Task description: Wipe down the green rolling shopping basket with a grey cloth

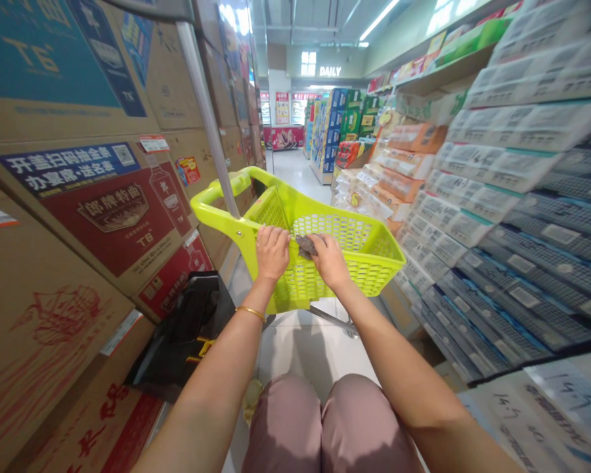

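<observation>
A lime-green plastic shopping cart (369, 259) stands in front of me in a store aisle, its basket showing nothing inside. My left hand (272, 251) is closed over the near rim of the basket; a gold bangle sits on that wrist. My right hand (331, 261) grips the same rim just to the right and presses a small dark cloth (305, 246) against it. The two hands are almost touching. My knees in pink trousers show at the bottom.
Stacked brown cartons (103, 210) with red and blue labels wall the left side. A grey pole (204, 105) rises beside the cart. Shelves of packaged tissue packs (512, 217) line the right. A black bag (187, 335) lies low on the left. The white-tiled aisle (295, 171) runs ahead.
</observation>
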Tool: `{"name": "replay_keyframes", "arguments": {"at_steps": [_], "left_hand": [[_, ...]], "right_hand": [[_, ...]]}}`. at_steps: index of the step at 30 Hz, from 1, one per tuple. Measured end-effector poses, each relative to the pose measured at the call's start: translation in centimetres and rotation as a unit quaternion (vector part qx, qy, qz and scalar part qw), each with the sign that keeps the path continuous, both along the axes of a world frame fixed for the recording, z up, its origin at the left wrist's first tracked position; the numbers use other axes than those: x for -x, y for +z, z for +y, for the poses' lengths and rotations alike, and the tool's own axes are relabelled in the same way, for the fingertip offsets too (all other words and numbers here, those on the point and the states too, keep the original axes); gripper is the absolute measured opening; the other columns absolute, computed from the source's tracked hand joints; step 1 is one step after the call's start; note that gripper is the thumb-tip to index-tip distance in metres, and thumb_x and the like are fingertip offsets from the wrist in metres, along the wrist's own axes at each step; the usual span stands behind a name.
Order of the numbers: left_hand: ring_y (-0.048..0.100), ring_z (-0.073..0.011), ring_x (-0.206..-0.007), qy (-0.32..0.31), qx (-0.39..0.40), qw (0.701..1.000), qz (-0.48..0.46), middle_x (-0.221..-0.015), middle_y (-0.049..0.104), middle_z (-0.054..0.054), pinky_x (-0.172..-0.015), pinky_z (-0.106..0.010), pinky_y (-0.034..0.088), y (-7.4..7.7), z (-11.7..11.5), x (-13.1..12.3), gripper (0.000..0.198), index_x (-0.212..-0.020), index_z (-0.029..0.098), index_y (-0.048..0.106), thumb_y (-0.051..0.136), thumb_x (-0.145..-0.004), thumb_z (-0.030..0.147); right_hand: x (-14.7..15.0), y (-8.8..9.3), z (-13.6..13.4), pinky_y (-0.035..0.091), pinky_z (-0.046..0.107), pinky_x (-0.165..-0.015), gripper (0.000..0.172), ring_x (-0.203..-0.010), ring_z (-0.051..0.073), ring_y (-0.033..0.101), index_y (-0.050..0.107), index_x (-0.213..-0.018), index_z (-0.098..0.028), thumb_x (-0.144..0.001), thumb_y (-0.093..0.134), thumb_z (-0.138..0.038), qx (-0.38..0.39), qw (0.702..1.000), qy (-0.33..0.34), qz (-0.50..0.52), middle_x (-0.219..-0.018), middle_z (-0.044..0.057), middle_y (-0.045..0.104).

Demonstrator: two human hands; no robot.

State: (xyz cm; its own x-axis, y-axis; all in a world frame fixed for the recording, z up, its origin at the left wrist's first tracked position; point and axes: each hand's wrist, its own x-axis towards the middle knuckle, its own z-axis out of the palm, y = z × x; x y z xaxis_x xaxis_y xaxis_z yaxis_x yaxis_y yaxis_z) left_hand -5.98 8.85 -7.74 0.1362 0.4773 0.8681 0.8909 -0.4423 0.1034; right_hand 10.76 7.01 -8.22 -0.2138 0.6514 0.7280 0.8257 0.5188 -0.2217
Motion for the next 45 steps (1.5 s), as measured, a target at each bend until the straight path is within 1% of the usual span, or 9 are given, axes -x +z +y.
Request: {"name": "replay_keyframes", "arguments": {"at_steps": [7,12,16,20,25,32,36,41,45], "left_hand": [[0.053,-0.0209,-0.103,0.002,-0.009,1.000,0.015,-0.094,0.064,-0.006,-0.107,-0.045,0.030,0.2,-0.5,0.0,0.026,-0.092,0.022,0.063,0.037,-0.092,0.027],[0.052,-0.0221,-0.105,0.005,0.000,1.000,0.011,-0.096,0.063,-0.007,-0.107,-0.046,0.029,0.2,-1.1,-0.4,0.026,-0.099,0.023,0.064,0.039,-0.091,0.029],[0.052,-0.0238,-0.104,0.022,0.009,1.000,0.012,-0.093,0.062,-0.009,-0.107,-0.048,0.029,0.1,-1.4,-0.8,0.025,-0.091,0.020,0.065,0.040,-0.089,0.028],[0.053,-0.0256,-0.102,0.041,0.007,0.999,0.018,-0.089,0.061,-0.010,-0.106,-0.048,0.029,0.2,-1.8,-0.8,0.023,-0.081,0.018,0.062,0.041,-0.086,0.025],[0.052,-0.0255,-0.102,0.037,0.012,0.999,0.032,-0.084,0.060,-0.009,-0.103,-0.048,0.030,0.5,-2.3,-0.5,0.022,-0.078,0.019,0.058,0.041,-0.086,0.029],[0.053,-0.0231,-0.094,0.038,0.006,0.999,0.031,-0.079,0.058,-0.007,-0.104,-0.046,0.029,1.0,-2.6,-0.4,0.025,-0.075,0.020,0.056,0.038,-0.089,0.029],[0.053,-0.0230,-0.093,0.038,0.000,0.999,0.032,-0.079,0.058,-0.007,-0.104,-0.046,0.029,1.0,-2.7,-0.4,0.024,-0.074,0.020,0.057,0.039,-0.088,0.028],[0.053,-0.0228,-0.089,0.051,0.003,0.998,0.046,-0.077,0.058,-0.007,-0.101,-0.045,0.032,1.2,-2.9,-0.5,0.026,-0.073,0.020,0.058,0.039,-0.089,0.028],[0.054,-0.0237,-0.087,0.060,0.011,0.996,0.059,-0.076,0.058,-0.007,-0.097,-0.044,0.035,1.5,-2.9,-0.4,0.021,-0.073,0.020,0.059,0.043,-0.086,0.026]], "right_hand": [[-2.9,-0.8,-1.7,0.043,0.044,-0.093,0.042,-0.105,0.025,0.048,0.054,-0.120,-0.018,-0.080,0.044,-0.012,-0.006,0.999,-0.035,0.009,-0.111,0.013,0.054],[-0.1,0.7,-2.1,0.042,0.044,-0.090,0.037,-0.100,0.028,0.049,0.056,-0.114,-0.012,-0.078,0.051,-0.018,0.016,0.996,-0.078,0.036,-0.104,0.015,0.057],[3.1,2.2,-1.9,0.042,0.043,-0.091,0.037,-0.099,0.027,0.049,0.055,-0.115,-0.011,-0.080,0.049,-0.018,0.029,0.999,-0.026,0.037,-0.104,0.016,0.057],[3.8,2.4,-1.6,0.042,0.041,-0.092,0.037,-0.100,0.026,0.049,0.053,-0.117,-0.011,-0.081,0.047,-0.017,0.018,0.999,0.025,0.040,-0.107,0.015,0.056],[1.8,1.5,-1.8,0.043,0.041,-0.094,0.042,-0.102,0.024,0.050,0.051,-0.121,-0.016,-0.079,0.048,-0.013,0.024,0.998,0.058,0.010,-0.110,0.012,0.055],[-3.2,-0.4,-2.7,0.042,0.044,-0.095,0.044,-0.106,0.026,0.049,0.051,-0.121,-0.018,-0.077,0.047,-0.013,0.025,1.000,0.003,0.005,-0.112,0.012,0.053],[-4.8,-0.6,-3.2,0.042,0.046,-0.094,0.042,-0.105,0.027,0.049,0.053,-0.118,-0.018,-0.077,0.046,-0.013,0.026,0.999,-0.016,0.011,-0.110,0.012,0.054],[-1.2,1.0,-3.7,0.041,0.045,-0.091,0.039,-0.100,0.028,0.049,0.056,-0.113,-0.012,-0.075,0.047,-0.012,0.040,0.997,-0.051,0.034,-0.104,0.015,0.057],[3.3,2.6,-3.5,0.042,0.043,-0.089,0.036,-0.097,0.027,0.050,0.055,-0.115,-0.012,-0.081,0.043,-0.015,0.036,0.998,0.013,0.040,-0.102,0.015,0.058]]}}
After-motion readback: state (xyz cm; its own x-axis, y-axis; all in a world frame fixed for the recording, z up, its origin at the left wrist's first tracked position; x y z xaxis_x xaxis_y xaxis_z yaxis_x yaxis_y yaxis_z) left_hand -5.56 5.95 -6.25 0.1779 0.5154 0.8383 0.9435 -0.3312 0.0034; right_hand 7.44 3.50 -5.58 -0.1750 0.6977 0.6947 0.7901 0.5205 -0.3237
